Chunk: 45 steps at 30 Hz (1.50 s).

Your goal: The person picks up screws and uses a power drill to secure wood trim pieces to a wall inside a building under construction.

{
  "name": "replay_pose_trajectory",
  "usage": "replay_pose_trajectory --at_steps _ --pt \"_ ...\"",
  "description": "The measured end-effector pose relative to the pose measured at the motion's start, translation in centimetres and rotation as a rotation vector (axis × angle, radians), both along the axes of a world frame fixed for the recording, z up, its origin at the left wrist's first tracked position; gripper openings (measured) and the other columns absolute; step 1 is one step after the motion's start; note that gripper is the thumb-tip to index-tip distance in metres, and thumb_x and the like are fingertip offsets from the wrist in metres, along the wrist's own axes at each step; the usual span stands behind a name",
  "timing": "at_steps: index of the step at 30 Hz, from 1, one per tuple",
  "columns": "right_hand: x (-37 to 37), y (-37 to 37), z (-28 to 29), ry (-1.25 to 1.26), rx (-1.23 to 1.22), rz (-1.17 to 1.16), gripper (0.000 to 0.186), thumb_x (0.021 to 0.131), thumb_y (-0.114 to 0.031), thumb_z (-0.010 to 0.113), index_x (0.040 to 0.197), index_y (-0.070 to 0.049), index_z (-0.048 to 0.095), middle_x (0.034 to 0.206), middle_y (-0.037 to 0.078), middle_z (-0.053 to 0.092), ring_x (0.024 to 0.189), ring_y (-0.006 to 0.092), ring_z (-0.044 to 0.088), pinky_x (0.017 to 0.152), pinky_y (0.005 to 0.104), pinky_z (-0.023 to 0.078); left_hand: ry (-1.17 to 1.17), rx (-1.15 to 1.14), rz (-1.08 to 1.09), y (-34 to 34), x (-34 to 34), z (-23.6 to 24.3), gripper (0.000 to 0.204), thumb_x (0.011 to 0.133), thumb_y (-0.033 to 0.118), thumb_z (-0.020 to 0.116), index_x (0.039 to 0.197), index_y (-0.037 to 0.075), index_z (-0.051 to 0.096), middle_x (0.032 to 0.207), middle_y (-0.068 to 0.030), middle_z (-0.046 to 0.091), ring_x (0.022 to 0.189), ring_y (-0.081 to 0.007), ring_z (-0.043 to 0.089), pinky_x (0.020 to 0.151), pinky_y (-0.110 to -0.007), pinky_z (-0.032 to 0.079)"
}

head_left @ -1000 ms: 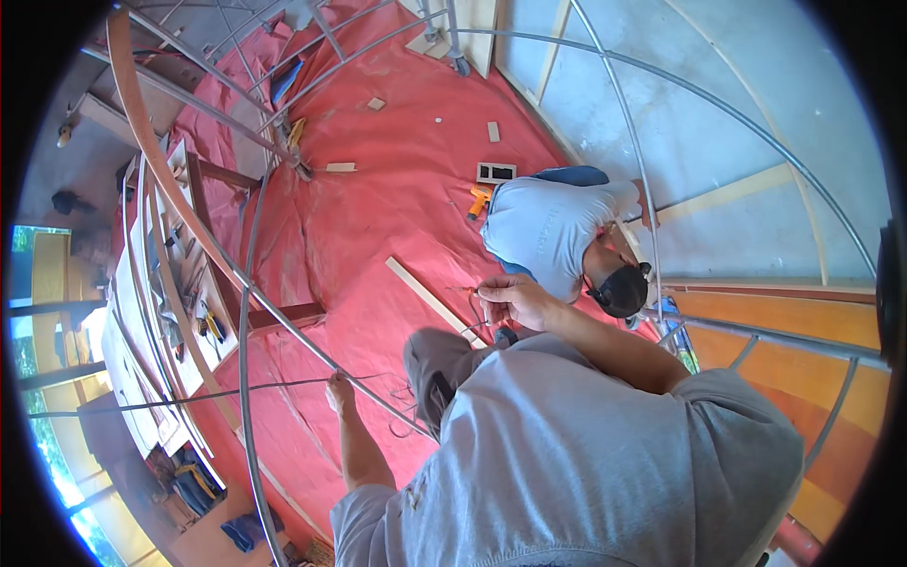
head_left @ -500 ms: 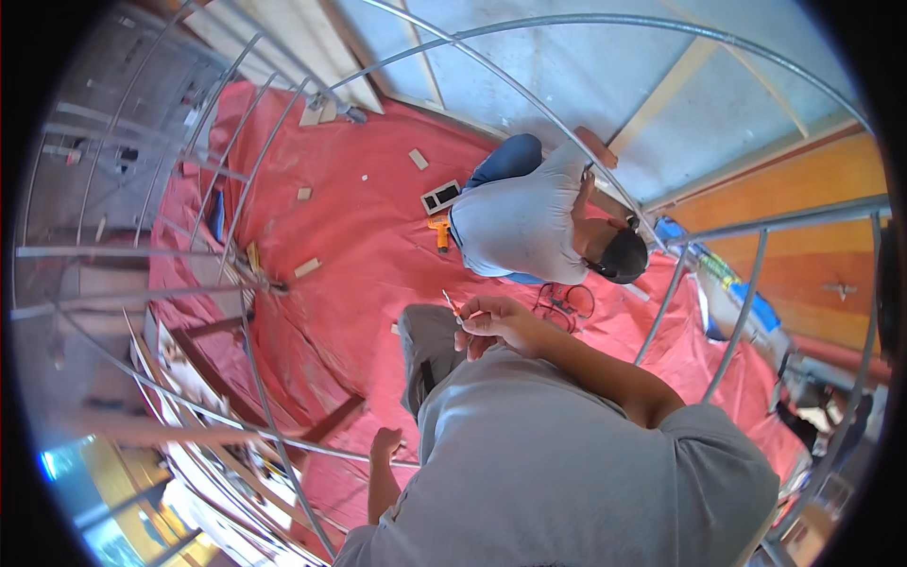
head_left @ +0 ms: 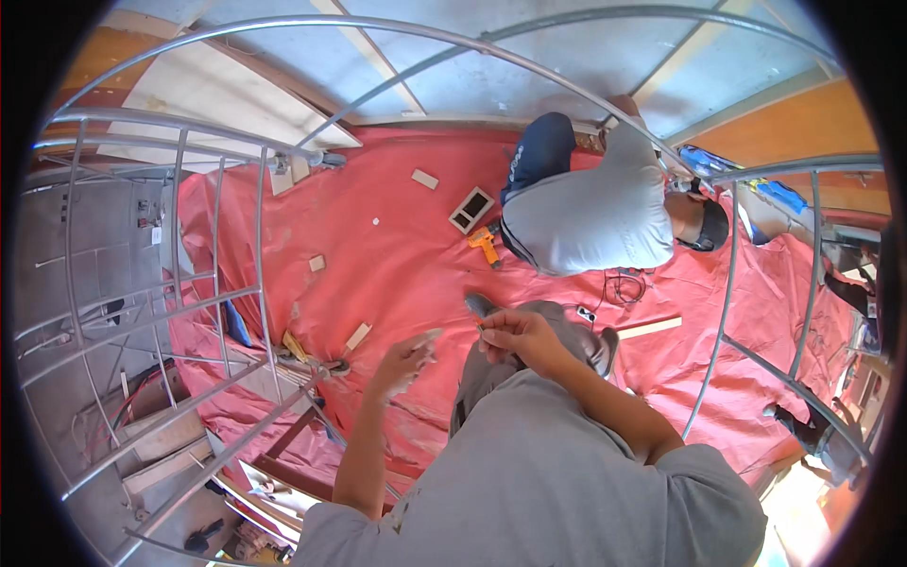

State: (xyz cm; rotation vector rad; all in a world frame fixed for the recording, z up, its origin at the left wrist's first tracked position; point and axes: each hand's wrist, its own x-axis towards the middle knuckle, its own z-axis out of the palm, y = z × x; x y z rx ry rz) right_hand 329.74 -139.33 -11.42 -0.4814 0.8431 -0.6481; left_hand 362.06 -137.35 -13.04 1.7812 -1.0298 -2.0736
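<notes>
My right hand (head_left: 521, 340) is closed in a pinch in front of my chest, above my bent leg. Between its thumb and fingers shows a small, slim orange piece (head_left: 479, 325), too small to name surely. My left hand (head_left: 406, 363) is raised beside it, a short gap away, fingers stretched out and apart. Motion slightly blurs those fingers, and I see nothing held in them.
A co-worker in a grey shirt (head_left: 590, 215) crouches ahead right. Near them lie an orange power drill (head_left: 487, 246), a framed box (head_left: 471, 210) and a dark cable (head_left: 625, 287). Metal scaffold tubes (head_left: 416, 25) surround me. Wood offcuts (head_left: 425, 179) lie on the red sheet (head_left: 397, 246).
My left hand has risen from low at my side toward my right hand. The right hand, still pinching the small piece, has shifted slightly right and down. My view has turned left.
</notes>
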Motion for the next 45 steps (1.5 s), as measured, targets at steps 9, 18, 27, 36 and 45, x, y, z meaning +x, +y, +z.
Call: replay_pose_trajectory --at_steps 9,18,27,36,45 --pt "11.8 -5.3 -4.1 0.402 -0.282 -0.106 0.025 0.093 -0.019 0.076 0.111 -0.001 0.079 0.087 0.009 0.079 0.075 0.0169 0.073 0.069 0.0344 0.059 0.04 -0.103 0.034 -10.0 -2.4 -0.4 0.047 0.115 0.038 0.046 0.124 0.0 0.071 0.08 -0.0084 0.069 0.054 -0.0089 0.057 0.04 -0.023 0.04" --pt "19.7 -13.1 -13.2 0.958 -0.296 0.009 0.038 0.087 -0.037 0.078 0.108 -0.005 0.08 0.099 0.016 0.079 0.094 0.0291 0.076 0.078 0.0484 0.06 -0.159 -0.19 -0.511 -24.4 7.9 -6.3 0.039 0.111 0.035 0.053 0.092 0.004 0.065 0.068 -0.0052 0.061 0.045 -0.016 0.053 0.041 -0.032 0.041" --pt "28.1 -11.1 -27.4 1.196 -0.197 0.385 0.034 0.081 -0.034 0.077 0.101 -0.007 0.085 0.101 0.02 0.08 0.098 0.0394 0.077 0.081 0.0567 0.06 -0.188 -0.268 -1.211 -30.8 20.7 -13.6 0.039 0.111 0.036 0.054 0.103 0.001 0.067 0.077 -0.015 0.065 0.06 -0.0276 0.059 0.055 -0.04 0.046" --pt "39.5 -12.5 -16.6 1.202 0.14 0.002 0.03 0.099 -0.031 0.065 0.114 -0.009 0.079 0.112 0.02 0.078 0.108 0.0403 0.075 0.092 0.0539 0.059 -0.178 -0.318 -1.505 -39.4 32.7 -14.7 0.043 0.111 0.037 0.055 0.115 -0.003 0.07 0.085 -0.0247 0.07 0.074 -0.0393 0.065 0.069 -0.049 0.05" --pt "43.3 -12.5 -10.8 0.97 0.089 -0.291 0.037 0.104 -0.038 0.06 0.115 -0.007 0.079 0.112 0.022 0.078 0.108 0.0429 0.073 0.095 0.0547 0.056 -0.135 -0.532 -1.444 -47.9 42.5 -19.1 0.046 0.111 0.041 0.058 0.113 -0.003 0.071 0.089 -0.0313 0.069 0.082 -0.0426 0.07 0.074 -0.051 0.051"
